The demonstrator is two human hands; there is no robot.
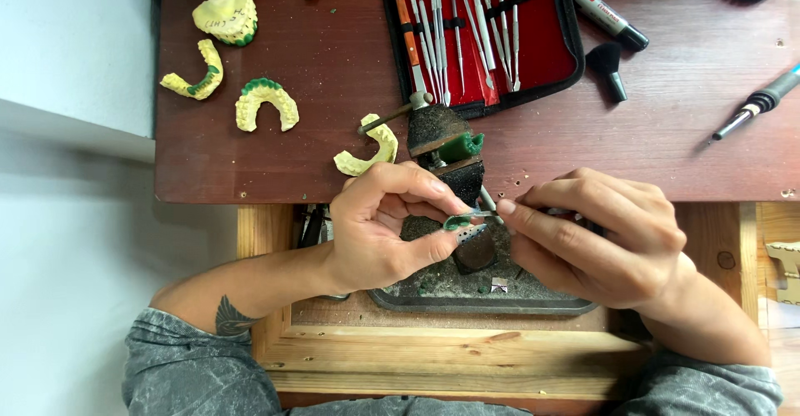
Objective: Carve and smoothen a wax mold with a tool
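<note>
- A dark brown surface [275, 158] is seen beyond both hands, with a wooden frame [433, 358] below them, nearer the body.
- A red-lined case of metal tools [483, 29] lies open on the surface, well beyond the hands.
- A dark tray [479, 303] of grit sits directly under the hands.
- A dark block [446, 137] on a peg, with a green lump [462, 146] beside it, stands just beyond the fingertips.
- Yellow tooth casts [265, 104] are scattered beyond and to the left of the left hand; one curved cast [371, 145] lies just beyond it.
- The left hand [383, 229] is closed around a small green-and-silver piece [463, 224], pinched between thumb and forefinger.
- The right hand [596, 241] is closed on a thin metal tool [487, 204], its tip touching the small piece between the two hands.
- A marker [607, 16], a black brush [608, 66] and a handpiece [758, 104] lie beyond the right hand.
</note>
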